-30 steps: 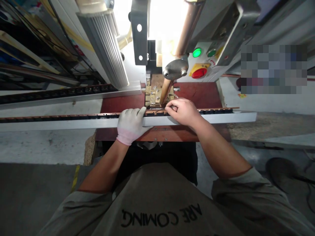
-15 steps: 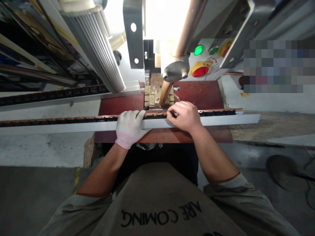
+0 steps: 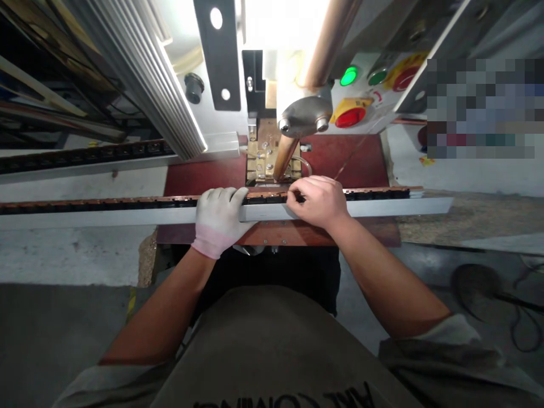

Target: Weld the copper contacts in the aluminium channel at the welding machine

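My left hand [image 3: 220, 218], in a white knit glove with a pink cuff, is wrapped over a long silver metal rail [image 3: 272, 212], fingers on the far side and thumb on the near side. Along the rail's far edge runs a copper-coloured strip [image 3: 140, 199] with black segments. Bare and closed in a pinch, my right hand [image 3: 318, 199] rests at the rail just right of the machine's brass fixture [image 3: 272, 161]. A thin copper-coloured rod [image 3: 351, 156] sticks out behind its knuckles. The fingertips and the rod's other end are mostly hidden.
A slanted copper-coloured bar [image 3: 285, 158] comes down from a metal cylinder [image 3: 304, 113] onto the fixture. Right of it are a lit green button [image 3: 349, 76] and a red switch [image 3: 351, 117]. A second strip-bearing rail [image 3: 140, 161] lies behind at left. The dark red board [image 3: 204, 175] is underneath.
My view has shifted slightly. The thin rod now shows behind my right hand. My left hand sits slightly further left, still on the rail; my right hand keeps its pinch at the same spot.
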A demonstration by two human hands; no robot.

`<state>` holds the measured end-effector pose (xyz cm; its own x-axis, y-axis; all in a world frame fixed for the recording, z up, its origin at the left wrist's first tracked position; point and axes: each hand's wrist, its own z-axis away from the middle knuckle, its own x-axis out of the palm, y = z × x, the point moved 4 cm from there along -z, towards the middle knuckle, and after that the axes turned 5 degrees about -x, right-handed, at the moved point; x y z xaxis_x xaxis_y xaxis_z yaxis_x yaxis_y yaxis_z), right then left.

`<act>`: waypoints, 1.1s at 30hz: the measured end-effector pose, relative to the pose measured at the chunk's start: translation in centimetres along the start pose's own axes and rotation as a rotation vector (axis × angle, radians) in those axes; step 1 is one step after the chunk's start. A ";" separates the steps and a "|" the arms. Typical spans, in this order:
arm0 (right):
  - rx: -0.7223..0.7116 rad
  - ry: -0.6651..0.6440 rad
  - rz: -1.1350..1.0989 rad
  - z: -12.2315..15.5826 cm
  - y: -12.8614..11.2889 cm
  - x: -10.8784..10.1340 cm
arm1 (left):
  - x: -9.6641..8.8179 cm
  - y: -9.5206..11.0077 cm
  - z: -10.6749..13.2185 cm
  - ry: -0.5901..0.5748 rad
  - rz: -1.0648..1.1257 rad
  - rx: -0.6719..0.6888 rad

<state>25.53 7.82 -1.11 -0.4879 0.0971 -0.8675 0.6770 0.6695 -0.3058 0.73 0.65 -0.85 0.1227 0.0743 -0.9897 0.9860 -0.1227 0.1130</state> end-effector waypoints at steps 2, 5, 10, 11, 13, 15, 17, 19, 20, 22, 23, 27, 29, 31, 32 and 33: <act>0.029 -0.018 0.012 -0.1 0.2 0.1 | -0.1 0.0 -0.2 -0.021 0.019 -0.020; 0.073 -0.029 0.027 -0.3 0.5 0.3 | -0.2 0.0 -0.6 -0.032 0.037 -0.014; 0.110 -0.045 0.063 -0.8 0.8 0.4 | -0.4 0.0 -1.0 -0.038 -0.002 0.000; 0.113 -0.041 0.069 -0.9 0.9 0.4 | -0.4 -0.1 -1.1 -0.042 -0.011 0.002; 0.123 -0.030 0.079 -1.2 1.0 0.5 | -0.5 -0.1 -1.4 -0.050 -0.024 0.005; 0.144 -0.019 0.088 -1.4 1.2 0.6 | -0.5 -0.1 -1.7 -0.060 -0.030 0.002; 0.183 -0.008 0.099 -1.5 1.4 0.8 | -0.5 -0.2 -2.1 -0.073 -0.035 -0.012; 0.228 -0.001 0.114 -1.6 1.6 1.0 | -0.4 -0.3 -2.5 -0.086 -0.040 -0.030; 0.248 -0.003 0.122 -1.6 1.7 1.0 | -0.4 -0.3 -2.6 -0.092 -0.042 -0.038; 0.279 -0.012 0.129 -1.7 1.8 1.1 | -0.3 -0.3 -2.9 -0.104 -0.045 -0.047; 0.290 -0.016 0.128 -1.7 1.9 1.2 | -0.3 -0.3 -3.0 -0.110 -0.044 -0.050; 0.301 -0.017 0.096 -1.8 2.1 1.2 | -0.5 -0.3 -3.3 -0.123 -0.010 -0.070; 0.300 -0.008 0.088 -1.9 2.2 1.2 | -0.6 -0.2 -3.4 -0.121 -0.008 -0.074; 0.305 -0.008 0.088 -1.9 2.2 1.2 | -0.6 -0.2 -3.5 -0.121 -0.025 -0.067; 0.310 -0.013 0.089 -2.0 2.3 1.1 | -0.6 -0.1 -3.6 -0.122 -0.034 -0.061; 0.316 -0.021 0.088 -2.0 2.3 1.1 | -0.6 -0.1 -3.7 -0.124 -0.039 -0.057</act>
<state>25.47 10.94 -1.96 -0.4104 0.1269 -0.9030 0.8554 0.3967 -0.3330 0.97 4.29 0.02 0.0730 -0.0455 -0.9963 0.9949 -0.0657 0.0759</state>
